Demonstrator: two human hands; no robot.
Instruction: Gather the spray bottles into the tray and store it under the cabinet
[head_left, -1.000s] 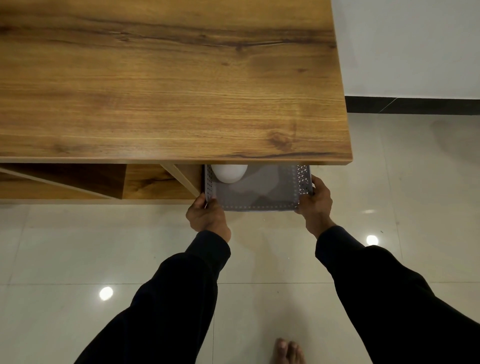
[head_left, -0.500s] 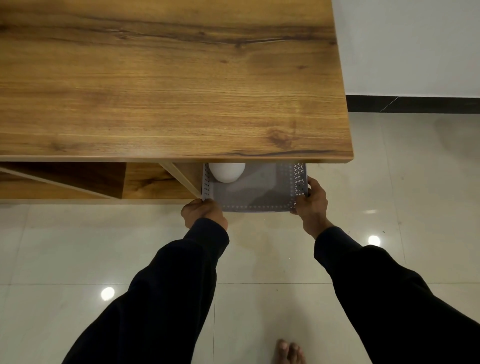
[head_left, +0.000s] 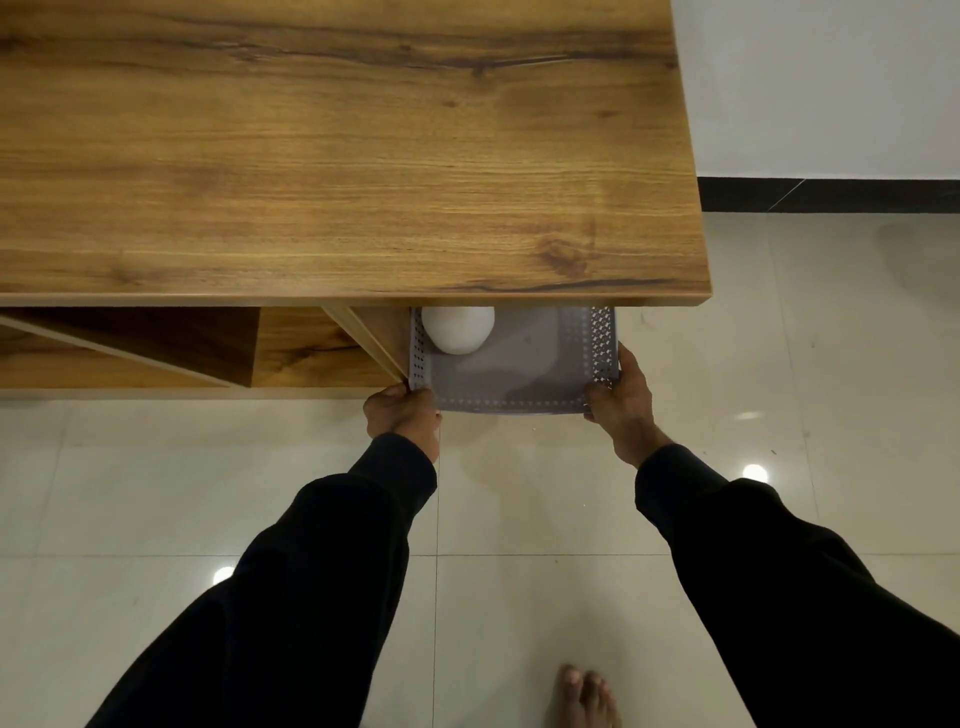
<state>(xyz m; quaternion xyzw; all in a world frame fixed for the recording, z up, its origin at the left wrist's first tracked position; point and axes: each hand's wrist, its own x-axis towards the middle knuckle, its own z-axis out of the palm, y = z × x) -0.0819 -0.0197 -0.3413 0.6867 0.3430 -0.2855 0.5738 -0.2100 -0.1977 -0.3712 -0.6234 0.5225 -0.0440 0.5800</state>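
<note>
A grey perforated tray (head_left: 511, 402) sits partly under the right end of the wooden cabinet's top (head_left: 332, 156); only its near half shows. At its left side a white rounded bottle (head_left: 457, 330) lies or stands, its far part hidden by the top. My left hand (head_left: 402, 415) grips the tray's near left corner. My right hand (head_left: 621, 400) grips the near right corner and side. Any other bottles are hidden under the top.
A wooden divider panel (head_left: 366, 340) stands right against the tray's left side, with open shelf compartments (head_left: 156, 345) further left. The glossy tiled floor (head_left: 519, 519) spreads below. My bare foot (head_left: 587, 699) is at the bottom edge. A white wall with dark skirting (head_left: 831, 195) is at right.
Both hands have pushed the tray a little further away, under the cabinet top; less of the tray and bottle shows now.
</note>
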